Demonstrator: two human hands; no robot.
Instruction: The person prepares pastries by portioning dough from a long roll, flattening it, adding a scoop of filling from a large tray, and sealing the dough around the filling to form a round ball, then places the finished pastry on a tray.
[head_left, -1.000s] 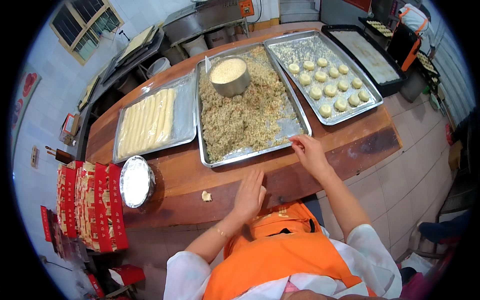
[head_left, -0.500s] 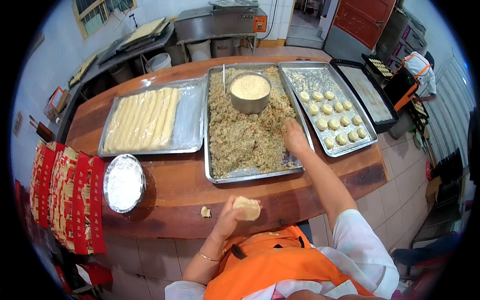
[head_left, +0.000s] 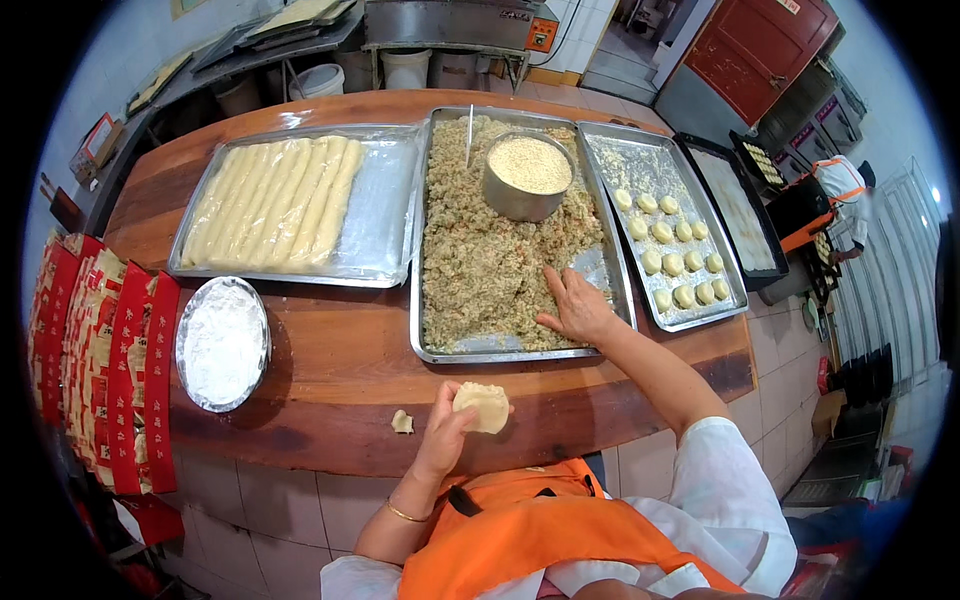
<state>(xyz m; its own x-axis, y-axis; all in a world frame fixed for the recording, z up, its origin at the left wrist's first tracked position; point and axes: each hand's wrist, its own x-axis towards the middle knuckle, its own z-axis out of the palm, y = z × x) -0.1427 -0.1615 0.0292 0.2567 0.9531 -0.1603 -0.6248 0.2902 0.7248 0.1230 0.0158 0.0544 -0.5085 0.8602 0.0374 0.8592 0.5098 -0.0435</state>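
"Several long, pale, cylindrical dough rolls (head_left: 270, 205) lie ahead and left of the left fingers. Untouched?"

"Uncut, as far as I can see; I'd judge plenty is left. Farther right, the left hand (head_left: 440, 430) grasps a flat, round, cream dough disc (head_left: 485, 408) by its edge; its visible face is bare."

"And the right hand (head_left: 578, 310)?"

"Its fingers are spread against a crumbly greenish-brown mix (head_left: 480, 260), gripping nothing I can see. Much mix remains."

"What looks done?"

"Beyond those fingers, to their right, rows of small, pale, round cakes (head_left: 672, 263) sit shaped on a silver metal tray (head_left: 640, 160) with bare space left."

"The surface and room?"

"Red-and-gold packages (head_left: 120, 370) stand well left of the left fingers. Nearer, on a brown wooden table (head_left: 320, 385), are a round metallic bowl of white powder (head_left: 222, 345) and a torn pale dough scrap (head_left: 402, 422). Ahead of the right fingers, a round grey metal pan (head_left: 525, 203) sits in the mix. Farther right: a black rectangular tray (head_left: 735, 210), a dark red door (head_left: 765, 50), a co-worker in white and orange (head_left: 840, 180)."
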